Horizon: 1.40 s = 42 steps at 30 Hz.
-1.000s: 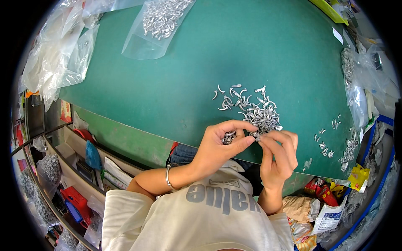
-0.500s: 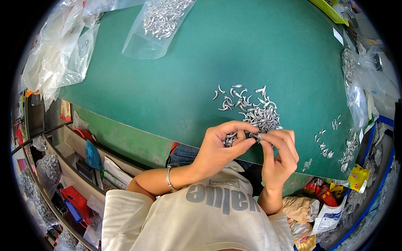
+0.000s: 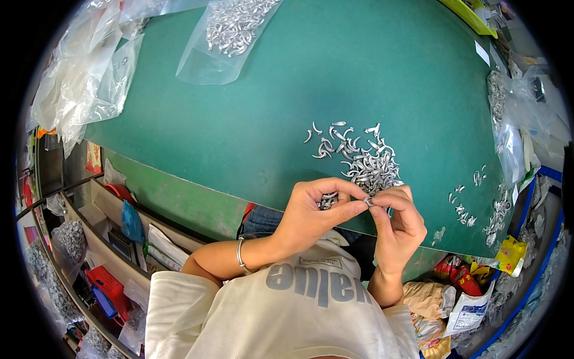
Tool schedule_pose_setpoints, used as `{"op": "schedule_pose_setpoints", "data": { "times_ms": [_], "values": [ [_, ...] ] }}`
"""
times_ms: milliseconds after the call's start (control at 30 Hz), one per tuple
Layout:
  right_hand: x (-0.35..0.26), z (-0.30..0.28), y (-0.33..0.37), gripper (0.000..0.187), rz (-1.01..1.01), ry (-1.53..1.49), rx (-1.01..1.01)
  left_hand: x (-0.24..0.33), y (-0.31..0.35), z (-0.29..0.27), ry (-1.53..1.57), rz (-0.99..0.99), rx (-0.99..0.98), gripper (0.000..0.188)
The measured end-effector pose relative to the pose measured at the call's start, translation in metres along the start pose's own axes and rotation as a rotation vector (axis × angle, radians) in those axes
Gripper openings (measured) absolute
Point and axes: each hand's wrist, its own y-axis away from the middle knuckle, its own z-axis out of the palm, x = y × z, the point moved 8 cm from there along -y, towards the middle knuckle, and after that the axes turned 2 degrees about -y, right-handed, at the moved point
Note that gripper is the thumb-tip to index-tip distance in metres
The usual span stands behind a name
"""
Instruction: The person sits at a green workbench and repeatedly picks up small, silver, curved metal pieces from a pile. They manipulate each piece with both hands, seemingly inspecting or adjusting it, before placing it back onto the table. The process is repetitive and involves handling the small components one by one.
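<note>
Your left hand (image 3: pixel 302 212) cups curved metal parts (image 3: pixel 327 201), which could spill if its fingers loosen; a small piece (image 3: pixel 369 202), pinched between both hands' fingertips, could drop near the far-side pile (image 3: pixel 376 166) should your right hand (image 3: pixel 399 233) slip.

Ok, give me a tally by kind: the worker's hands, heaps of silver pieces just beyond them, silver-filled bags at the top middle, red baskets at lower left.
Hands: 2, left hand and right hand
Heap of silver pieces: 1
Silver-filled bag: 1
Red basket: 1
Total: 5
</note>
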Motion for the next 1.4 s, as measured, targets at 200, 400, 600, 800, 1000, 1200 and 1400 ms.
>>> {"op": "schedule_pose_setpoints", "data": {
  "times_ms": [200, 400, 600, 800, 1000, 1200, 1400],
  "values": [
    [0.009, 0.002, 0.003, 0.014, 0.095, -0.139, -0.063, -0.002, 0.000, 0.002, 0.053, -0.031, -0.034, 0.009],
    [0.020, -0.019, -0.002, 0.010, 0.101, -0.049, -0.023, -0.017, 0.001, 0.011, 0.497, -0.273, -0.126, 0.016],
    [0.019, -0.025, -0.020, 0.021, -0.071, 0.614, 0.025, -0.015, -0.002, 0.016, 0.560, -0.237, -0.170, 0.018],
    [0.022, -0.004, -0.018, 0.020, -0.070, 0.768, -0.074, -0.009, 0.001, 0.016, 0.491, -0.207, -0.197, 0.013],
    [0.020, -0.017, -0.011, 0.014, -0.138, 0.617, 0.008, -0.015, 0.001, 0.016, 0.401, -0.214, -0.191, 0.018],
    [0.035, -0.023, 0.007, 0.014, 0.233, -0.380, 0.070, -0.024, 0.003, 0.015, 0.280, -0.299, -0.182, 0.020],
    [0.035, 0.002, 0.012, 0.015, 0.296, -0.735, -0.026, -0.014, 0.004, 0.014, 0.064, -0.185, -0.127, 0.014]
  ]
}}
